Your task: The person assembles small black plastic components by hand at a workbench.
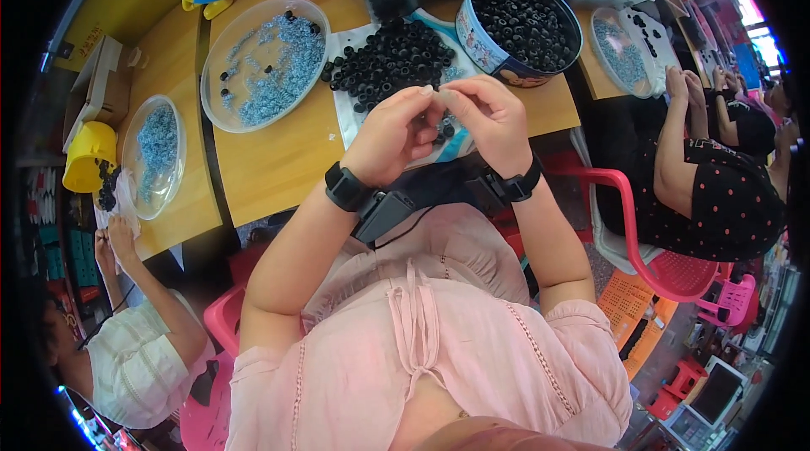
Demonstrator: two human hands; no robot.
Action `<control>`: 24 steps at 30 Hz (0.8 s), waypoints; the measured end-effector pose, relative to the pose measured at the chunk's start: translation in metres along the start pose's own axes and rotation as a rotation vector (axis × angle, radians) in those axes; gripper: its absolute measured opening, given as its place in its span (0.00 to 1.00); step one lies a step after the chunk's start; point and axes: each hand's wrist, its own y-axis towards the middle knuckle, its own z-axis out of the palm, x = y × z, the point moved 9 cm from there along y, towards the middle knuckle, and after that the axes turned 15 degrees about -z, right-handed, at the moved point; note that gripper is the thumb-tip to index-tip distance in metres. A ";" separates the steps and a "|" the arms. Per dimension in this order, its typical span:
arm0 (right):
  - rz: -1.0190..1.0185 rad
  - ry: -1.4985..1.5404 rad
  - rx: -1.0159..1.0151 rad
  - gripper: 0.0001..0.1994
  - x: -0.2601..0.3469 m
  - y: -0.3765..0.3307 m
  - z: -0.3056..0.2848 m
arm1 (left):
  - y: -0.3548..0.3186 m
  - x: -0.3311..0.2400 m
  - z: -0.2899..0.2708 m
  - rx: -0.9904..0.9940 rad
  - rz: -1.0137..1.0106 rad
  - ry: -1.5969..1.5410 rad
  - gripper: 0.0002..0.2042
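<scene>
My left fingers (413, 97) and right fingers (462, 105) meet pinched, on what I cannot tell; the black beads (396, 50) lie just beyond, nearer my left.

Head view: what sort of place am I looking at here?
Probably a small workshop for handwork: loose black pieces lie heaped on the table, a round clear tray holds pale blue pieces, and people sit at tables on the left and right.
</scene>
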 end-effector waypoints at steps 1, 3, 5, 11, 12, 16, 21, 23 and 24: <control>-0.002 0.004 0.005 0.06 -0.001 0.000 0.002 | -0.002 -0.001 -0.001 -0.004 0.005 -0.001 0.09; 0.009 -0.015 -0.086 0.06 -0.004 -0.002 -0.007 | -0.008 -0.002 0.001 0.087 -0.004 -0.192 0.13; 0.015 -0.016 -0.085 0.06 0.000 -0.004 -0.006 | -0.016 -0.004 -0.001 0.086 0.029 -0.209 0.14; -0.074 -0.167 -0.014 0.06 0.016 -0.007 0.003 | -0.037 -0.003 -0.005 0.064 0.131 -0.151 0.16; -0.125 -0.191 -0.002 0.06 0.025 -0.007 0.007 | -0.040 -0.003 -0.006 0.079 0.148 -0.141 0.16; -0.252 -0.310 0.108 0.08 0.056 -0.003 0.028 | -0.047 0.005 -0.014 0.226 0.131 -0.138 0.17; -0.380 -0.325 0.153 0.10 0.075 -0.004 0.049 | -0.067 0.003 -0.007 0.253 0.216 -0.161 0.17; -0.409 -0.342 0.166 0.11 0.079 -0.004 0.054 | -0.075 0.003 -0.007 0.224 0.248 -0.133 0.17; -0.410 -0.340 0.168 0.11 0.080 -0.005 0.056 | -0.079 0.003 -0.008 0.197 0.277 -0.103 0.17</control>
